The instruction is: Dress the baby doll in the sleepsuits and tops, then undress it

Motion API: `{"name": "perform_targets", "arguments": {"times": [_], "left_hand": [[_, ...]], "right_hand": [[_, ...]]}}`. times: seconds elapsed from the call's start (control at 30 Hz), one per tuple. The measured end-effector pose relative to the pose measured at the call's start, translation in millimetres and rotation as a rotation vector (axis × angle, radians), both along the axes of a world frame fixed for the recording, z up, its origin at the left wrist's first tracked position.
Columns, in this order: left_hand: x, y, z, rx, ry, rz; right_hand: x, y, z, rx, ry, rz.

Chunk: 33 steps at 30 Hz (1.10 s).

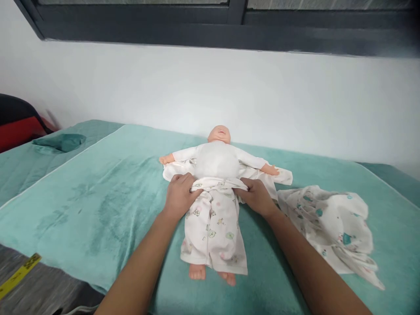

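Observation:
A baby doll (218, 159) lies on its back on a teal towel (108, 197), head toward the wall, arms spread, bare feet toward me. It wears a white top and white printed trousers (213, 229). My left hand (179, 195) is closed on the left side of the trousers' waistband at the doll's hip. My right hand (256, 196) is closed on the right side of the same waistband. An open white printed garment (278, 177) lies spread under the doll's upper body.
A crumpled white cloth with teal prints (331, 227) lies on the towel right of the doll. A folded teal cloth (61, 142) sits at the far left, near a red and black object (16, 127). A white wall stands right behind.

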<state>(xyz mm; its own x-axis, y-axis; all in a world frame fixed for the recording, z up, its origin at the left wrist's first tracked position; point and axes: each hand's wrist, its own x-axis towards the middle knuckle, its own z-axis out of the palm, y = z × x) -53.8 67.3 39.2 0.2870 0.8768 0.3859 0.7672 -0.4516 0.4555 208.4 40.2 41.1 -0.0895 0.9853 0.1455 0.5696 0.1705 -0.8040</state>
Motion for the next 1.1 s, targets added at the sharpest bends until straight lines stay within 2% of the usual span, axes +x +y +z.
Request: {"name": "perform_targets", "arguments": {"times": [0.07,0.13,0.2,0.33,0.4,0.47,0.6,0.67,0.73,0.83,0.9,1.0,1.1], "left_hand": [[3,-4,-3.0,0.01,0.007,0.08],[4,-8,-2.3,-0.063,-0.053,0.092],[2,-14,1.6,-0.174,-0.168,0.04],[-11,-25,10.2,-0.344,-0.304,-0.133],[-15,-31,10.5,-0.322,-0.286,-0.195],[-17,-37,6.9,-0.219,-0.241,-0.209],[-13,-52,-5.0,-0.01,-0.05,-0.051],[-11,-58,-7.2,-0.045,-0.031,0.032],[-12,-62,-4.2,-0.18,-0.115,0.035],[-20,-65,7.9,-0.393,-0.242,-0.098],[-27,-68,15.7,-0.448,-0.235,-0.211],[-33,-77,16.7,-0.402,-0.2,-0.278],[-32,-86,4.0,-0.27,-0.164,-0.235]], "right_hand": [[-6,-11,-7.5,0.109,-0.001,-0.135],[-7,-19,-9.0,0.081,0.015,-0.171],[-5,-24,-4.5,-0.018,0.028,-0.096],[-2,-37,8.3,-0.166,0.086,0.172],[-5,-44,7.8,-0.155,0.089,0.167],[-9,-51,1.3,-0.08,0.055,0.085],[-17,-61,-15.8,0.04,0.114,-0.105],[-19,-66,-18.1,0.025,0.154,-0.139],[-20,-72,-14.5,-0.016,0.142,-0.093],[-23,-86,-3.6,-0.046,0.09,0.015],[-26,-96,1.8,-0.02,0.045,0.076],[-30,-108,0.8,0.031,-0.031,0.1],[-28,-111,-9.2,0.027,0.011,0.041]]}}
